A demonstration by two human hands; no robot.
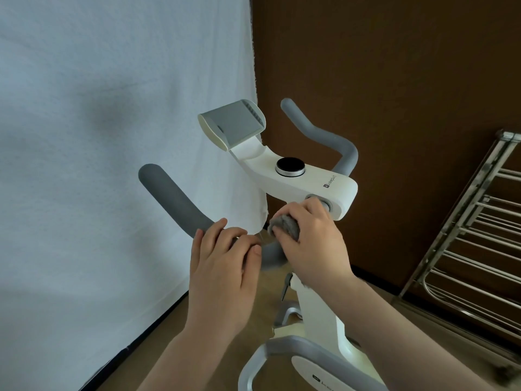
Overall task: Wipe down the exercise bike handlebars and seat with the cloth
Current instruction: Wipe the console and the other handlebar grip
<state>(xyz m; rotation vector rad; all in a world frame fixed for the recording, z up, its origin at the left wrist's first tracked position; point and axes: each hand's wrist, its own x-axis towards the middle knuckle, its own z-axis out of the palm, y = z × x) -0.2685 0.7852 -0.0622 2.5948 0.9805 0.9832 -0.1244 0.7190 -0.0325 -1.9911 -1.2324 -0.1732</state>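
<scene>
A white exercise bike (307, 182) stands in front of me with grey foam handlebars. The left handlebar (169, 196) curves toward me, and my left hand (222, 266) grips its lower bend. My right hand (313, 244) holds a bunched grey cloth (284, 225) against the same bar, close to where it joins the white stem. The right handlebar (318, 131) rises behind the stem, untouched. The seat is out of view.
A grey tablet holder (234, 122) and a black round knob (290, 166) sit on the stem. A pale curtain (98, 136) hangs at the left, a brown wall behind. A metal rack (473, 235) leans at the right. The bike's base (310, 359) lies below.
</scene>
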